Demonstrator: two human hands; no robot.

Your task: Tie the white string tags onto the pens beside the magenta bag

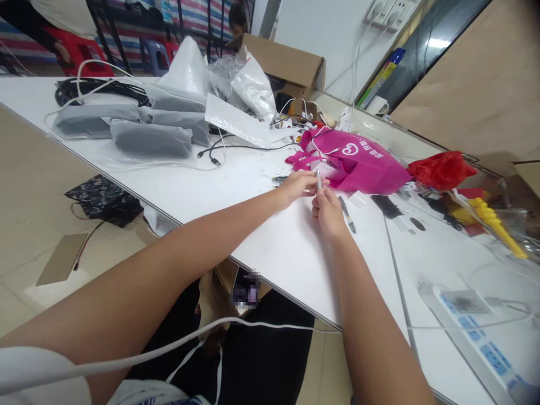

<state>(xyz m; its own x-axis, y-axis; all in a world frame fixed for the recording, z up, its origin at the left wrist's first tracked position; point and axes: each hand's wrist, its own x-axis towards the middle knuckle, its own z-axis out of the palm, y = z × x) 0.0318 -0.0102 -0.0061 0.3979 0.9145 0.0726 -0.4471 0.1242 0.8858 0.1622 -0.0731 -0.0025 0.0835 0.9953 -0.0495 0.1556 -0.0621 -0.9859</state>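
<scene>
Over the white table (270, 236), my right hand (329, 211) is closed round a light-coloured pen (318, 179), which stands roughly upright. My left hand (298, 187) is beside it, with its fingertips at the pen's upper part; whether they press on it is hard to tell. A dark pen (347, 215) lies on the table just right of my right hand. More pens (279, 179) lie partly hidden behind my left hand. Directly beyond both hands is a pink bag (367, 163) with white print.
Grey wrapped packages (152, 138), black cable coils and plastic wrap lie at the left back. A red bag (441, 170) and a yellow tool (498, 228) are at the right, above a power strip (476, 343). A white cable crosses near my lap.
</scene>
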